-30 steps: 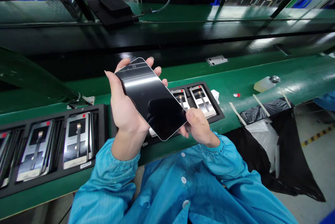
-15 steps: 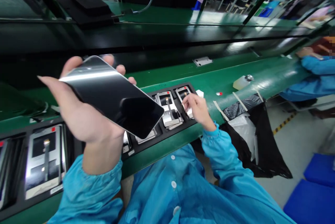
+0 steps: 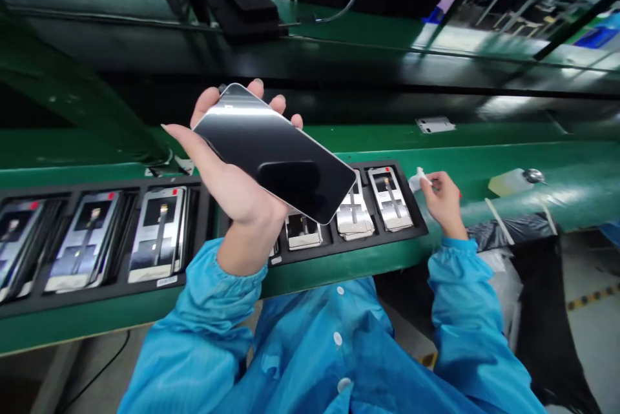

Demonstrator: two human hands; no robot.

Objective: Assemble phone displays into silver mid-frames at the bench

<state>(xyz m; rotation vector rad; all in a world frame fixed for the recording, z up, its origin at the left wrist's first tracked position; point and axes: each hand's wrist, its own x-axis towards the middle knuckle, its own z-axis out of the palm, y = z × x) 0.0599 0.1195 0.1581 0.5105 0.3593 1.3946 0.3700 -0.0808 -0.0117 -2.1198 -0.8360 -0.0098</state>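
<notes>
My left hand (image 3: 237, 188) holds a phone screen (image 3: 276, 149) from below, its dark glossy face turned up and tilted. The thumb lies along the near edge and the fingertips show past the far edge. At the right, my right hand (image 3: 442, 201) pinches a small crumpled white wipe (image 3: 418, 179) just above the green bench. Beneath the held screen, a black tray (image 3: 417, 229) carries more phone screens (image 3: 391, 199), back side up with flex cables and red tags; part of it is hidden by my left hand.
Another black tray (image 3: 194, 233) with several stacked screens stands on the left. A bottle of yellowish liquid (image 3: 511, 183) lies on the green bench (image 3: 465, 155) at the right. Farther back is a flat silvery plate (image 3: 436, 124). A black bag (image 3: 537, 298) hangs from the front edge.
My right hand has moved from over the tray to the right and now grips the white wipe. The view has turned left; the screen stays in my left hand.
</notes>
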